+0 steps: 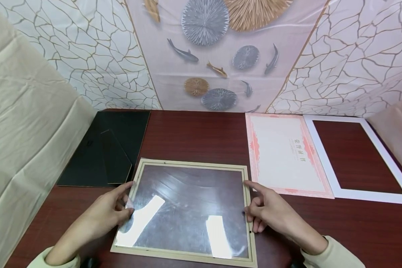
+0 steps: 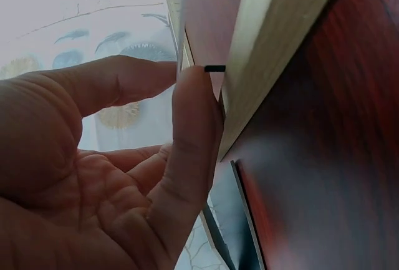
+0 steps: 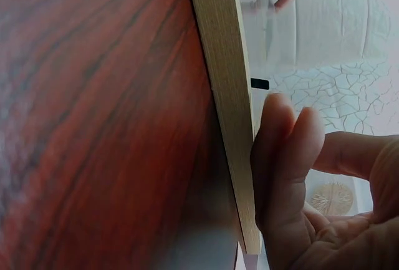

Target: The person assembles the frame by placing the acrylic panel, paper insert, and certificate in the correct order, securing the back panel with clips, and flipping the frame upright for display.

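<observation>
"Reddish-brown wood makes up the worktop. What's the biggest thing on it?"

"A pale picture frame, right in front of the person and between the two hands. Its long side runs left to right, slightly skewed."

"And the clear sheet?"

"Over the frame, long side the same way, shining with two bright patches. The left wrist view shows a narrow gap between sheet and frame, with fingertips in it. On the right I can't tell."

"What's around them?"

"Beyond the frame's left side, a black board with a flap. On the right, farther back, a white border card, and just beside it a pink-edged certificate."

"Which hand is nearer the sheet?"

"Neither. The left hand is at its left short edge, the right hand at the right one, so its long axis spans from grip to grip."

"How is each grip?"

"The left is narrow, thumb and finger pinching the sheet's edge. The right looks narrow too, seemingly on the opposite edge, though its own fingers hide the contact."

"Anything smaller?"

"Just a thin black tab on the frame, beside the left fingertips."
</observation>
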A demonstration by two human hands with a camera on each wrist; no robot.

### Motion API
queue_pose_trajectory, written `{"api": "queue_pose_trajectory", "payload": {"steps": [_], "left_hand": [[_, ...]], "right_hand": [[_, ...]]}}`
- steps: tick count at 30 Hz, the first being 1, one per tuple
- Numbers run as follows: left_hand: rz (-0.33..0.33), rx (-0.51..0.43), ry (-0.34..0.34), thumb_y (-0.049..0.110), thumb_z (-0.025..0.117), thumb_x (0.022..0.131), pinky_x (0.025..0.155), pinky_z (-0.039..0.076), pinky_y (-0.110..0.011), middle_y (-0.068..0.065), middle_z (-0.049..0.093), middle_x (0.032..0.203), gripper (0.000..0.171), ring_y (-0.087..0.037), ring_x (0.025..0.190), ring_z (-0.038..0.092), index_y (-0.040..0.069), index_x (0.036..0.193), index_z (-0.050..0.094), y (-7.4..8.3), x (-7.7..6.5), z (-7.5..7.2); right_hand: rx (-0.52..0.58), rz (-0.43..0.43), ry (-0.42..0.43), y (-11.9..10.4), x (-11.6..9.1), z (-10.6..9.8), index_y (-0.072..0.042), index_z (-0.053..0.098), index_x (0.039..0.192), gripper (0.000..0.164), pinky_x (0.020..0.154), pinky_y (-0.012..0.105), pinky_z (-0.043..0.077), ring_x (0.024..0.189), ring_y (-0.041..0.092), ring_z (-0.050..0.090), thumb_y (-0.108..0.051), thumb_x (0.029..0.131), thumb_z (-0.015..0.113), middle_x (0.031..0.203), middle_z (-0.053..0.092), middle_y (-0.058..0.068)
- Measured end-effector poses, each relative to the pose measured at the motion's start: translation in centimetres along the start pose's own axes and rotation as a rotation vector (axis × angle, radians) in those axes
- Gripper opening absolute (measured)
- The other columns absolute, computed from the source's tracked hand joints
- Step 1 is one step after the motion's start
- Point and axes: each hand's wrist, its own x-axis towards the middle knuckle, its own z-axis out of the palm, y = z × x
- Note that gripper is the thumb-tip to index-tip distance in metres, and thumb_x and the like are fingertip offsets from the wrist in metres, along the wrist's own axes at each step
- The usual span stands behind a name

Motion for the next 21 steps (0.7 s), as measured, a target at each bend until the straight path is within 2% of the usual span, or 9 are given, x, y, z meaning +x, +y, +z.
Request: {"api": "queue_pose_trajectory", "payload": {"steps": [21], "left_hand": [[-0.017,0.21,0.104,0.003,0.081,0.087,0.062,0.048,-0.023,-0.003,0.059,0.099,0.073,-0.009,0.077,0.059,-0.009,0.15,0.046,0.4,0.09,1.02]], "right_hand": [[-0.027,-0.028,0.004,0.26,0.16,0.13,0.006,0.022,0.162,0.08,0.046,0.032,0.055,0.053,0.016,0.062,0.003,0.093,0.061,0.068,0.06,0.009]]}}
